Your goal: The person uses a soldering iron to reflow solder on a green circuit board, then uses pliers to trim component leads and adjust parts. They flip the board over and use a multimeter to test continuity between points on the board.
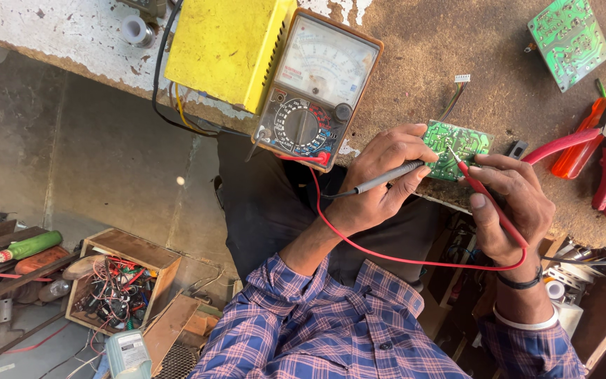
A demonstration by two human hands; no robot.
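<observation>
Probes on a circuit board at a scarred brown worktop

Left hand gripped the black probe, right hand the red probe — both tips touching the green circuit board at the worktop's edge, beside an analogue meter.

Left hand: fingers curled in a pen-style pinch, thumb uppermost, knuckles toward the camera.
Left forearm: bare, angled up from a rolled plaid sleeve.
Right hand: fingers folded in a pinch, index extended forward.
Right wrist: banded, sleeve pushed back.
</observation>
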